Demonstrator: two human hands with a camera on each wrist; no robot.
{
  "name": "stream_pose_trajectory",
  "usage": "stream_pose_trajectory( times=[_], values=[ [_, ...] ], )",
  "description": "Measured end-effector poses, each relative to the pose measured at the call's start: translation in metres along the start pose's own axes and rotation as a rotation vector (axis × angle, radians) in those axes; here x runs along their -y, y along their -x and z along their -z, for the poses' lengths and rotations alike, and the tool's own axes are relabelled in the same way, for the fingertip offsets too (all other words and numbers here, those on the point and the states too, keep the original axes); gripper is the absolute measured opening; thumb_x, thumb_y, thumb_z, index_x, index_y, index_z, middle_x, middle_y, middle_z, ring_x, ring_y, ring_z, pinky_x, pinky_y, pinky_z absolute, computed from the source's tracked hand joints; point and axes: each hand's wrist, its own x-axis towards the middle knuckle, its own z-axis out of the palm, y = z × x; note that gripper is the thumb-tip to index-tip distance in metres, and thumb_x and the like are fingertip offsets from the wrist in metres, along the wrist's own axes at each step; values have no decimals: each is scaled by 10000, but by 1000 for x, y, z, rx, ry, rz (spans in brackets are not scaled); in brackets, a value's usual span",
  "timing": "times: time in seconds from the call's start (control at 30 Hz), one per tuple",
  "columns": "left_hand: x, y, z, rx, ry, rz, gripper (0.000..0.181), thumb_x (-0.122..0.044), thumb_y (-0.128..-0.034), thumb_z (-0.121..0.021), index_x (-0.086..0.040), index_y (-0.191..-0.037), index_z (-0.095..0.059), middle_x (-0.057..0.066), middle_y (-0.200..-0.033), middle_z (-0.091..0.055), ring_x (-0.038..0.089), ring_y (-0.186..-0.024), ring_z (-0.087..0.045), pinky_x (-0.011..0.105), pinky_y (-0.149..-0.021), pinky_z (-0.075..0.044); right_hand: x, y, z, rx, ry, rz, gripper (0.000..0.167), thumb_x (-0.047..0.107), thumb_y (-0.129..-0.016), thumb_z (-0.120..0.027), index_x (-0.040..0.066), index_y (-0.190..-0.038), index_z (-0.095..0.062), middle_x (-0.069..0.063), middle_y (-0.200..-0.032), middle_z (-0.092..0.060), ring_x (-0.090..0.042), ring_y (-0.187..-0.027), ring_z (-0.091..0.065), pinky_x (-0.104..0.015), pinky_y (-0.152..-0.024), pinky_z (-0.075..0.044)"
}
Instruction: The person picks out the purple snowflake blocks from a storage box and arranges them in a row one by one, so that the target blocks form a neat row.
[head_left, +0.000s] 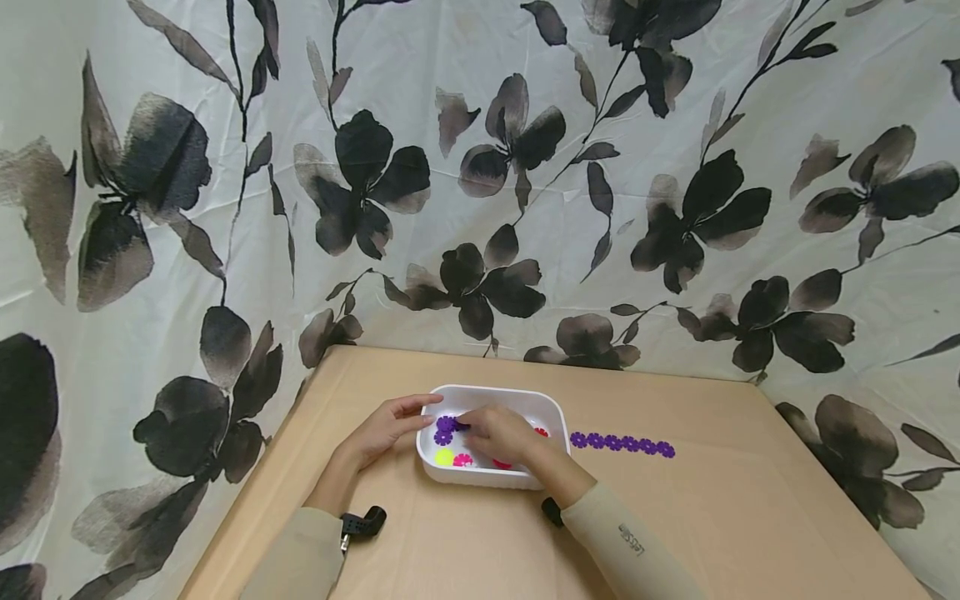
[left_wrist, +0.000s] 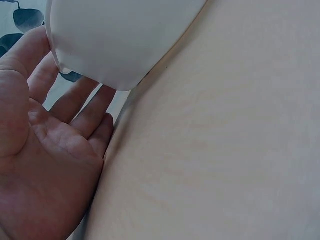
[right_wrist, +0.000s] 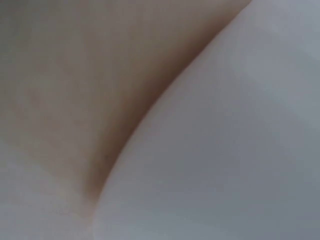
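Note:
A white plastic tub (head_left: 491, 480) stands on the table with small flower-shaped plastic discs in it. My right hand (head_left: 498, 433) reaches into it, fingers curled at a dark purple flower disc (head_left: 462, 425); the fingertips are partly hidden. More purple discs (head_left: 443, 437) lie beside those fingers. My left hand (head_left: 380, 433) touches the tub's left end, thumb and forefinger at the rim. In the left wrist view, the left hand's (left_wrist: 55, 135) fingers extend loosely along the tub's (left_wrist: 115, 40) outer wall. The right wrist view holds only a blurred tub wall (right_wrist: 200, 150) and tabletop.
A row of joined purple flower discs (head_left: 622, 442) lies on the table right of the tub. Yellow (head_left: 444, 457) and pink discs (head_left: 462, 460) sit in the tub's near left part. A floral cloth (head_left: 585, 250) hangs behind the wooden table (head_left: 720, 517).

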Motion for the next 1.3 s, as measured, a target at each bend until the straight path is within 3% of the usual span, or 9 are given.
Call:
stream_pose_trajectory(
  times=[0.23, 0.47, 1.03, 1.3],
  values=[
    [-1, 0, 0, -4, -2, 3, 478, -225, -979, -737, -150, -1440, -634, 57, -1564, -542, 312, -1518, -404, 514, -1282, -252, -1, 1, -1, -64, 22, -37, 279, 171, -938, -778, 129, -1214, -782, 6, -1152, -791, -157, -1077, -717, -362, -983, -574],
    [-1, 1, -1, -1, 10, 11, 481, -234, -979, -737, -155, -1442, -633, 53, -1578, -524, 308, -1536, -375, 513, -1283, -250, -3, 1, -2, -70, 38, -45, 258, 136, -899, -818, 115, -1155, -796, -12, -1074, -773, -145, -993, -695, -339, -928, -584],
    [-1, 1, 0, 3, 18, 16, 484, -241, -983, -732, -147, -1446, -628, 52, -1588, -514, 305, -1551, -349, 524, -1290, -227, -4, 1, 1, -23, -134, -109, 212, 38, -890, -797, 58, -1093, -741, -63, -995, -707, -148, -910, -621, -325, -870, -567],
    [-2, 1, 0, 0, 18, 18, 493, -239, -982, -733, -137, -1451, -621, 51, -1586, -517, 306, -1553, -345, 525, -1292, -222, -5, 2, 1, -32, -137, -94, 190, 39, -892, -796, 80, -1062, -723, -52, -1009, -686, -138, -920, -591, -332, -895, -559]
  ],
)
